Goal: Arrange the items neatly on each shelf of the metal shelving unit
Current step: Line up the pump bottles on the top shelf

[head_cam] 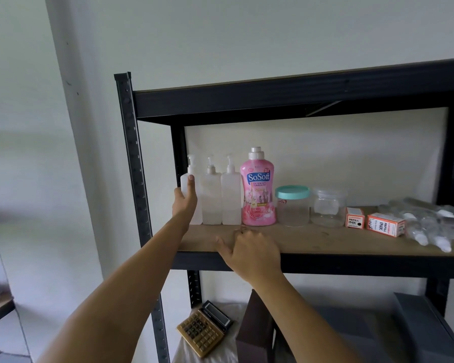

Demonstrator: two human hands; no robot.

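From my seat I see the black rack [131, 163] against a pale wall, its wooden shelf [325, 239] at about chest height. At the far left of that shelf my left hand [185, 203] wraps round the first pump bottle [192, 184], thumb up its front, the bottle upright and touching the second pump bottle [211, 197]. The third pump bottle [231, 197] stands tight beside that, then the pink SoSoft bottle [258, 192], all in one row near the shelf's back. My right hand [252, 254] rests on the shelf's front edge below the pink bottle, thumb spread to the left; its fingers curl out of sight over the board, so I cannot tell whether it is open or closed. Further right stand a teal-lidded jar [292, 208] and a clear jar [328, 208], near each other, then two ink boxes [385, 224], one upright and one lying flat. At the right end lies a loose heap of wrapped bottles [425, 226]. On the level below, a gold calculator [203, 328] lies tilted on white plastic.
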